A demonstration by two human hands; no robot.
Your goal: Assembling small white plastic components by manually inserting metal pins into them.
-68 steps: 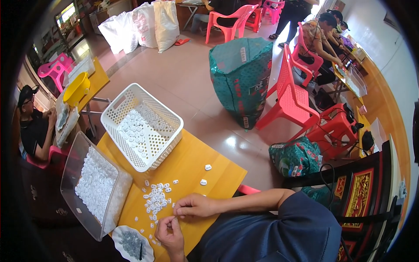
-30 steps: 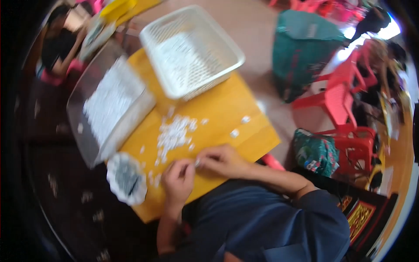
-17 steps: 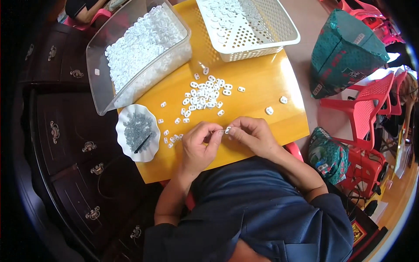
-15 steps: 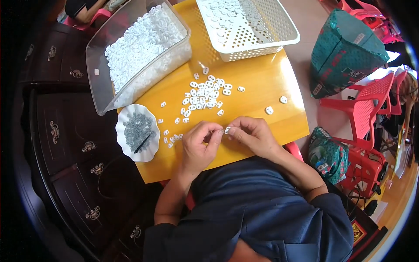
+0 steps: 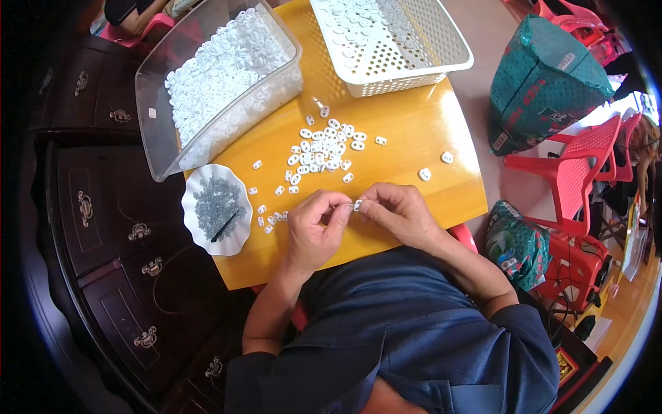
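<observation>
Pinching fingers: my right hand (image 5: 403, 217) has thumb and forefinger clamped on one small white piece (image 5: 357, 205); my left hand (image 5: 316, 228) has its fingertips together on what looks like a thin bit (image 5: 352, 205), too small to tell.
White piece: between my two hands, over the near part of the yellow table (image 5: 396, 155).
Change: my view has swung down over the table since two seconds ago; over the last half second my grip hardly shifts, which I take as fine, steady handling of this piece.
Loose pile (image 5: 318, 153): more white pieces, just beyond my fingers, some scattered.
Plate (image 5: 238, 243): scalloped, to my left, with grey bits (image 5: 215, 196) and a black stick (image 5: 224, 226).
Tub (image 5: 155, 148) and basket (image 5: 400, 86): one clear and heaped with white pieces, one perforated, also holding some.
Printing: red marks and pale patches on the green sack (image 5: 534, 96) at far right; on the pieces I make out only dark spots, no writing.
</observation>
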